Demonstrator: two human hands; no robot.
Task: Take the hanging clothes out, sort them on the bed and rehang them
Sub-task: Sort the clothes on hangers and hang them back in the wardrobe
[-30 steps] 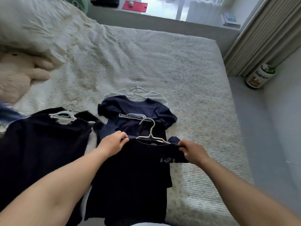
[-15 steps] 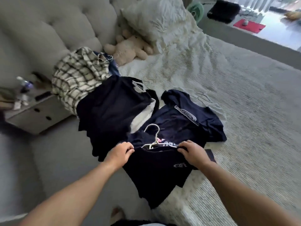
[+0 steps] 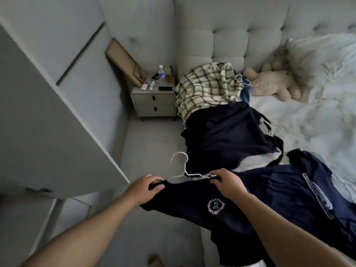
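Observation:
A dark navy t-shirt with a round white logo hangs on a white hanger, held in the air beside the bed. My left hand grips its left shoulder and my right hand grips its right shoulder. On the bed lie a navy t-shirt with a pale chest print, a dark garment on a hanger, and a checked shirt hanging over the bed's edge.
A white wardrobe door stands open at the left. A nightstand with a water bottle and small items sits by the tufted headboard. A plush toy and a crumpled duvet lie at the bed's head.
Both hands have lifted the logo t-shirt off the bed and carried it left over the floor. My view has swung left from the bed toward the wardrobe door.

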